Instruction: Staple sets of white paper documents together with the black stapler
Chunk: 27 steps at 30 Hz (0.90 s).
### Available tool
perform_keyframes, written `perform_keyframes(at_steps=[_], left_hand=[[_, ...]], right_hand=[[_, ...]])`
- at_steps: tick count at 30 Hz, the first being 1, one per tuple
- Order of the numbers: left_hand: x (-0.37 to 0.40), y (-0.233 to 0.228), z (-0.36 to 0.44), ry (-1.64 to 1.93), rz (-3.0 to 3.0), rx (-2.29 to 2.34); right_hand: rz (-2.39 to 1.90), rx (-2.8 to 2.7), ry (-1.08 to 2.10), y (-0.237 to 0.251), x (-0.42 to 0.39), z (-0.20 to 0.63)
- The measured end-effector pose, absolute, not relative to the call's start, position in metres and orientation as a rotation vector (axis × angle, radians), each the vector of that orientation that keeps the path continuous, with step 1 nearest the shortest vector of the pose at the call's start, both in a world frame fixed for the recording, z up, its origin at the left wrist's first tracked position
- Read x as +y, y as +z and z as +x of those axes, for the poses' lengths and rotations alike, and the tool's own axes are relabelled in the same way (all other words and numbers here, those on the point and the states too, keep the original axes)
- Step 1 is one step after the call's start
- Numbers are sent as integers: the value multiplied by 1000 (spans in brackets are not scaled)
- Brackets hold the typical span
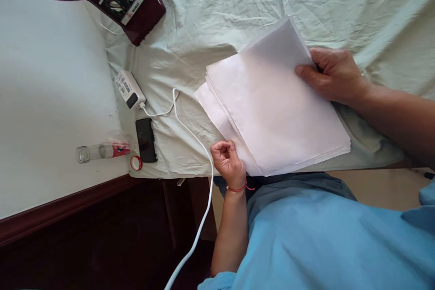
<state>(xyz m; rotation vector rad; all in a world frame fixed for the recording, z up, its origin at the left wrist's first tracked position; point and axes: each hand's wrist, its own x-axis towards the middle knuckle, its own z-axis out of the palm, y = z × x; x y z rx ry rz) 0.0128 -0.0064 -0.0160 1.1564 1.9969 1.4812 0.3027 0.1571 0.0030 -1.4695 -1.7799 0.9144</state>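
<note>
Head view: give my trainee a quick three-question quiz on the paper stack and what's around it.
1. True or false: the right hand rests on the paper stack.
2. What does the white cable plug into? A) black phone B) white adapter C) fan base
3. Which wrist wears a red string?

Key: 1 true. 2 B, the white adapter; the black phone lies apart beside it. 3 The left hand, curled at the stack's near corner.
</note>
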Motion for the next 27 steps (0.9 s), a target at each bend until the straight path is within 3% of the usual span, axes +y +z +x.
perform_keyframes(at_steps=[5, 27], left_hand=[[-7, -16, 10, 1351, 1321, 1952], [-5, -19, 8, 1386, 1182, 1842]], right_hand=[[-1491, -1753, 934, 7, 155, 301], [-1426, -1694, 951, 7, 154, 298]])
